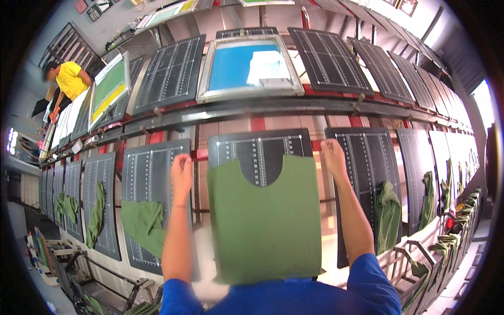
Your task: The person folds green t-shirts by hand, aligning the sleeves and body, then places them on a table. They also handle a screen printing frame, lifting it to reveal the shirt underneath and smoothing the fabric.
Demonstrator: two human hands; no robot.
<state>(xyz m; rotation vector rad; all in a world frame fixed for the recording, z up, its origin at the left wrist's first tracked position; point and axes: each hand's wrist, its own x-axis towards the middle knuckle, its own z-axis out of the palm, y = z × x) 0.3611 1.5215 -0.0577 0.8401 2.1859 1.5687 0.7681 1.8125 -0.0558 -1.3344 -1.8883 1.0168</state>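
Now both hands, left hand; right hand; flank the green shirt panel.

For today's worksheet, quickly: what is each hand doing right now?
Left hand: closed, gripping the green garment's left shoulder.
Right hand: closed, gripping its right shoulder.

black gridded board carries a flat green garment piece.

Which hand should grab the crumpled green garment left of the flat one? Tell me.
Probably the left hand: it is nearest that crumpled green garment; the right hand is beyond the flat garment.
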